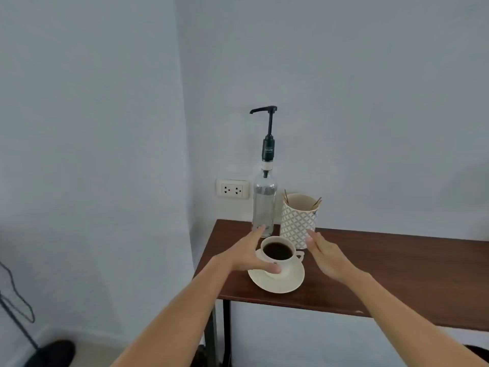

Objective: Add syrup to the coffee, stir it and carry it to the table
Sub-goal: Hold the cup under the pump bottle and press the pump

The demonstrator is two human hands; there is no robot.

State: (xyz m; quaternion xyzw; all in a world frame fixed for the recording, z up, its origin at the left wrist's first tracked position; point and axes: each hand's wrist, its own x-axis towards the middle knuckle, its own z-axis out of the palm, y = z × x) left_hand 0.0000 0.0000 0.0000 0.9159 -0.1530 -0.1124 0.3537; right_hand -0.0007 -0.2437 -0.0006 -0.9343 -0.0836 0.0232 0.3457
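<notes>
Just below the middle of the frame, a white coffee cup (277,254) full of dark coffee sits on a white saucer (276,280) near the left end of a dark wooden table (383,274). The left hand (246,255) comes in from the lower left and is spread wide around the cup's left side: the thumb lies along the cup's near wall just above the saucer, touching it, while the fingers reach past the far side toward the base of the bottle. It cups the cup loosely and is not clenched. The right hand (328,258) comes in from the lower right, fingers extended and together, palm turned toward the cup; it holds nothing and stands just beside the cup's handle, apart from it, with its fingertips in front of the patterned holder (297,221).

Behind the cup, at the centre of the frame, stands the clear syrup bottle (264,205) with a tall black pump, spout pointing left. The holder, just right of it, carries thin wooden stirrers (316,202). A wall socket (232,189) sits to the left of the bottle
</notes>
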